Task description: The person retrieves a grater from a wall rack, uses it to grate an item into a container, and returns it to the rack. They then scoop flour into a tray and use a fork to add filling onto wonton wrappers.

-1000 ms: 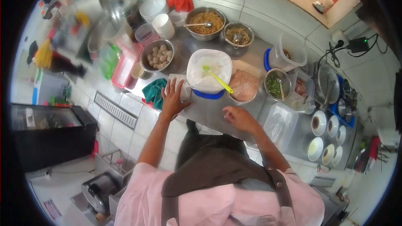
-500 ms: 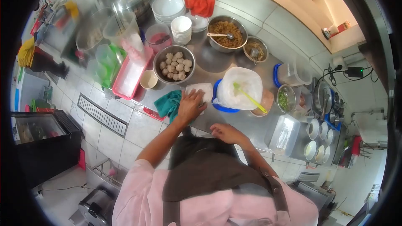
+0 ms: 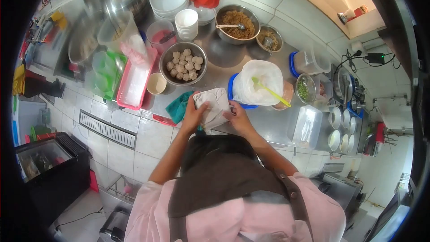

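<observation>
Left hand (image 3: 193, 116): fingers curled, gripping the white packet (image 3: 213, 107).
Right hand (image 3: 236, 118): clasping the packet's other side.
Beyond the hands: bowl of meatballs (image 3: 183, 66); teal cloth (image 3: 180, 106) beside the left hand.

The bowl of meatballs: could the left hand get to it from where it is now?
Probably yes. The bowl of meatballs sits just beyond the left hand, with bare counter between them and its top open. But that hand, with the right hand, is holding a white cloth, so it would need to let go first.

Both hands partly hide the pale wrapper (image 3: 213, 107); the blurred left-side containers (image 3: 107, 69) stay unidentifiable.
</observation>
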`<state>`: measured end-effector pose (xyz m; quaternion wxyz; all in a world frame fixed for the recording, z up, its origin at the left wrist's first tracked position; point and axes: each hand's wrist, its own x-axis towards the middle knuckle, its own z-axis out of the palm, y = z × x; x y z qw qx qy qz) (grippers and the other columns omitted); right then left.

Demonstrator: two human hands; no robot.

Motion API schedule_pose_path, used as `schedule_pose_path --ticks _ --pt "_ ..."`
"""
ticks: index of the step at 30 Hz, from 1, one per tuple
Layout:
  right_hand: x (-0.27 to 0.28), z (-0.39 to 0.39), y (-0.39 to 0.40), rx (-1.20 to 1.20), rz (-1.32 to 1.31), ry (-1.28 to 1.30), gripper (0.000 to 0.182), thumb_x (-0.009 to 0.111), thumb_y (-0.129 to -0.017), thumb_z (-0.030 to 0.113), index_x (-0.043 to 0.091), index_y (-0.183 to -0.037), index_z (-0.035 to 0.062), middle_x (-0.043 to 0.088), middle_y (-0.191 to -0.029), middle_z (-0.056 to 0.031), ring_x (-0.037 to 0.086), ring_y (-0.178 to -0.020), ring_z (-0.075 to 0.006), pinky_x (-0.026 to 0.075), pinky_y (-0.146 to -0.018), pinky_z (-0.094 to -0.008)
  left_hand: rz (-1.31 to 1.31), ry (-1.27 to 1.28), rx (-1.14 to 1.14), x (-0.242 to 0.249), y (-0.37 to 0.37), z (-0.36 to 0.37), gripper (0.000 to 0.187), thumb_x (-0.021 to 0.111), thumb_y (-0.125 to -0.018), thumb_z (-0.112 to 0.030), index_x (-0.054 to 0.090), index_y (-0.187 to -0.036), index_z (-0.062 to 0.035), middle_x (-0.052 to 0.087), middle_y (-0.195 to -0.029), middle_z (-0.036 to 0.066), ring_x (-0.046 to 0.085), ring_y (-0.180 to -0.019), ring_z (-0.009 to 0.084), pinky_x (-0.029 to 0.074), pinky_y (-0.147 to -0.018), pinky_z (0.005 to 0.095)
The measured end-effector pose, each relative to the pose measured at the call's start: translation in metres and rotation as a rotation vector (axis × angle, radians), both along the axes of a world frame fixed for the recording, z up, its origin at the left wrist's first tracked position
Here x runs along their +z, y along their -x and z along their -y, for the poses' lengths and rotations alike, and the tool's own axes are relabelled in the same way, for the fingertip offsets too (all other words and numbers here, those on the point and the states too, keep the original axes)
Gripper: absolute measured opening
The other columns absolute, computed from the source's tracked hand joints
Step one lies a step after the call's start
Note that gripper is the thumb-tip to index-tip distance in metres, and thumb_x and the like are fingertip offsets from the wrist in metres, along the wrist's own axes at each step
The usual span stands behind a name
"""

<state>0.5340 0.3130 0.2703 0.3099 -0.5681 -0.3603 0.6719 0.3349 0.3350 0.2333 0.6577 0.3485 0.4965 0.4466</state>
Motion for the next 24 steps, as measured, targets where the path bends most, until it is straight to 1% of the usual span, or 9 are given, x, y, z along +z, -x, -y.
schedule_pose_path --ticks 1,3,5,9,12,14,17,20,24 --pt "-0.007 0.0 0.003 -0.046 0.041 0.044 0.068 0.073 -0.085 0.022 0.037 -0.138 0.0008 0.057 -0.119 -0.0151 0.056 -0.106 -0.0205 0.049 -0.088 -0.0395 0.002 0.004 -0.003 -0.004 -0.002 0.001 0.063 0.065 -0.09 -0.016 0.032 -0.141 -0.001 0.049 -0.133 0.016 0.051 -0.118 0.0229 0.042 -0.099 0.0332" --pt "-0.024 0.001 0.001 -0.091 0.08 0.088 0.066 0.073 -0.084 0.021 0.039 -0.136 0.0012 0.057 -0.119 -0.0164 0.058 -0.106 -0.0242 0.048 -0.09 -0.0416 -0.624 -0.437 0.026 -0.012 -0.005 -0.003 0.076 0.071 -0.083 -0.012 0.028 -0.145 -0.0042 0.045 -0.136 0.022 0.045 -0.125 0.0335 0.037 -0.106 0.0385" --pt "-0.044 0.002 -0.005 0.297 0.862 -0.598 0.059 0.07 -0.082 0.011 0.044 -0.134 0.0026 0.057 -0.118 -0.0218 0.059 -0.103 -0.0368 0.049 -0.088 -0.0434 -0.784 -0.514 0.009 0.005 -0.002 -0.002 0.074 0.072 -0.077 -0.01 0.037 -0.141 -0.0034 0.042 -0.137 0.026 0.038 -0.13 0.0399 0.035 -0.107 0.043" --pt "-0.038 -0.007 0.009 0.274 0.893 -0.722 0.057 0.068 -0.079 0.007 0.048 -0.132 0.0043 0.055 -0.117 -0.0257 0.056 -0.104 -0.0449 0.048 -0.09 -0.0439 -1.116 -0.652 -0.34 0.001 0.006 0.006 0.058 0.072 -0.075 -0.014 0.055 -0.129 -0.0116 0.045 -0.139 0.017 0.039 -0.13 0.0358 0.037 -0.102 0.0502" --pt "-0.047 -0.02 0.003 0.287 0.832 -0.714 0.058 0.069 -0.08 0.006 0.047 -0.134 0.0063 0.056 -0.111 -0.0204 0.057 -0.102 -0.0358 0.047 -0.085 -0.0411 -1.203 -0.779 -0.443 0.008 -0.012 -0.003 0.051 0.073 -0.075 -0.02 0.06 -0.124 -0.0167 0.049 -0.137 0.01 0.043 -0.128 0.0329 0.037 -0.1 0.0523" --pt "-0.045 -0.025 -0.006 0.327 0.649 -0.43 0.061 0.068 -0.08 0.003 0.046 -0.137 0.008 0.059 -0.097 -0.0173 0.059 -0.085 -0.0302 0.047 -0.076 -0.0388 -1.205 -0.846 -0.453 0.007 -0.018 -0.016 0.051 0.074 -0.075 -0.024 0.061 -0.123 -0.0186 0.052 -0.134 0.006 0.046 -0.126 0.0321 0.037 -0.099 0.0523" --pt "-0.059 -0.028 -0.022 0.382 0.573 -0.501 0.066 0.067 -0.08 -0.001 0.043 -0.141 0.0083 0.058 -0.083 -0.0139 0.055 -0.071 -0.0259 0.046 -0.07 -0.0361 -1.115 -0.86 -0.611 0.007 -0.02 -0.035 0.05 0.075 -0.073 -0.025 0.062 -0.121 -0.0171 0.057 -0.127 0.005 0.051 -0.119 0.03 0.038 -0.097 0.0508" --pt "-0.049 -0.027 -0.024 0.42 0.525 -0.497 0.066 0.065 -0.082 0.002 0.04 -0.143 0.0085 0.058 -0.076 -0.0175 0.056 -0.071 -0.0322 0.045 -0.069 -0.0403 -1.177 -0.84 -0.719 0.005 -0.011 -0.046 0.048 0.076 -0.072 -0.027 0.063 -0.117 -0.0153 0.064 -0.112 0.004 0.055 -0.108 0.0295 0.04 -0.092 0.0453" --pt "-0.037 -0.025 -0.024 0.428 0.508 -0.406 0.066 0.064 -0.082 0.003 0.041 -0.143 0.0097 0.057 -0.076 -0.0167 0.057 -0.074 -0.0316 0.045 -0.07 -0.0398 -1.255 -0.844 -0.882 0.015 -0.022 -0.063 0.049 0.076 -0.07 -0.033 0.065 -0.114 -0.0156 0.068 -0.102 0.006 0.059 -0.107 0.0277 0.038 -0.091 0.0444"
